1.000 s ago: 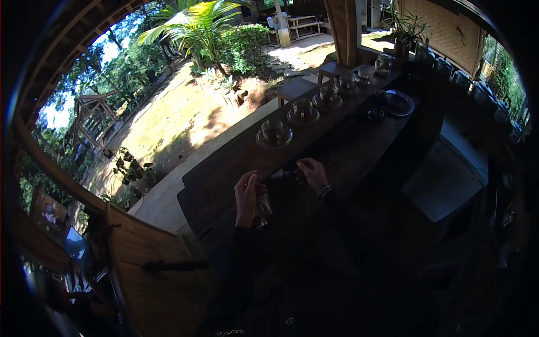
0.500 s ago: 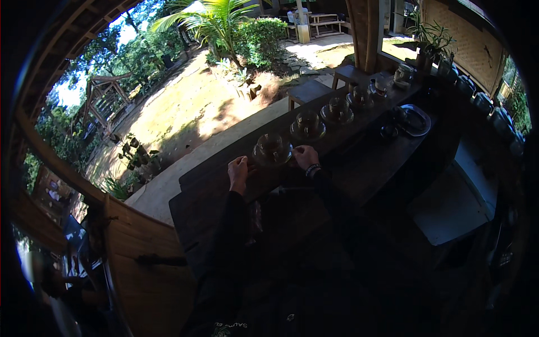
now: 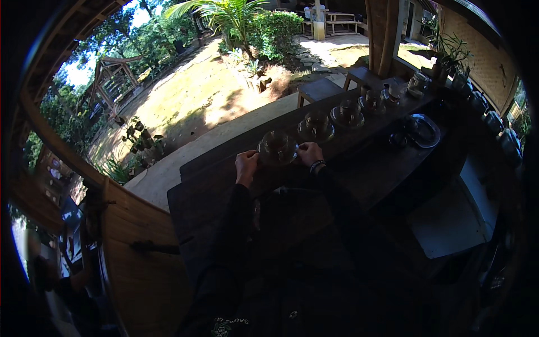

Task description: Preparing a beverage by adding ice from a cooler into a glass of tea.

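Observation:
A clear glass cup (image 3: 276, 141) stands on a clear glass saucer (image 3: 278, 163) at the near end of a row on the dark wooden counter. My left hand (image 3: 246, 167) pinches the saucer's left rim between thumb and fingers. On the opposite side, my right hand (image 3: 310, 154), with bands round its wrist, grips the right rim. Beyond my right hand, a second glass cup (image 3: 316, 123) rests on its own saucer, and a third cup (image 3: 347, 112) follows. Whether the held saucer touches the counter, I cannot tell in this dim light.
Farther along the counter (image 3: 224, 160) stand more glassware and a lidded glass jar (image 3: 418, 83). An oval tray (image 3: 425, 132) with a shiny rim lies to the right, beside small dark vessels (image 3: 398, 139). Stools (image 3: 320, 90) stand past the far edge. A wooden panel (image 3: 140, 241) is at left.
My left hand has moved in to the saucer's left rim, closing the small gap there. My right hand stays at the right rim. The whole view has shifted slightly.

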Available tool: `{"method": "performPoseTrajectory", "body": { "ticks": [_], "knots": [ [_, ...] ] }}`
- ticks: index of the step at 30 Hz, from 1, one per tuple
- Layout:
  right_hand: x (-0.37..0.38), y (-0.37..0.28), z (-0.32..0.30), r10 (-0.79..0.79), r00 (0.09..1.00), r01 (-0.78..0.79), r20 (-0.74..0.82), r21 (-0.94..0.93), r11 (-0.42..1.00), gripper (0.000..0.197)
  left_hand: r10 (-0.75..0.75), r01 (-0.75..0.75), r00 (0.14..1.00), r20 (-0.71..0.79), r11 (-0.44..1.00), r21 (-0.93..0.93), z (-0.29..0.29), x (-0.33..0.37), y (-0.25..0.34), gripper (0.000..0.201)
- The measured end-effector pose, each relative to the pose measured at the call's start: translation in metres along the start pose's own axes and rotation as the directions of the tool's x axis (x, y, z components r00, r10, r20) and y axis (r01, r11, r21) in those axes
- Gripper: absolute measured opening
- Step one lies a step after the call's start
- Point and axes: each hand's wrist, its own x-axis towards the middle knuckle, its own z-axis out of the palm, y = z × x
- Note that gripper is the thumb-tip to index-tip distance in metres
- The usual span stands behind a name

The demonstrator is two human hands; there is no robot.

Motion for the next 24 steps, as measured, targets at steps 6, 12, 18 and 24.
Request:
{"method": "performPoseTrajectory", "body": {
  "ticks": [6,12,18,24],
  "knots": [
    [0.015,0.02,0.0,-0.039,0.998,0.036,-0.05,-0.064,0.997,0.028,0.026,-0.025,1.0,-0.016,0.998,0.05,0.008,-0.013,0.015,0.028],
    [0.021,0.03,-0.002,-0.162,0.982,0.143,-0.093,-0.179,0.973,0.028,0.054,-0.054,0.998,-0.014,0.998,0.04,0.011,-0.022,0.02,0.026],
    [0.006,0.013,0.01,-0.199,0.98,0.196,-0.03,-0.073,0.978,0.026,-0.001,-0.002,0.999,-0.04,0.997,-0.081,-0.012,-0.026,-0.001,0.026],
    [-0.006,0.011,0.025,-0.196,0.978,0.192,0.066,0.056,0.98,0.024,0.036,-0.046,0.993,-0.11,0.995,-0.092,-0.035,-0.059,-0.003,0.026]
  ]
}}
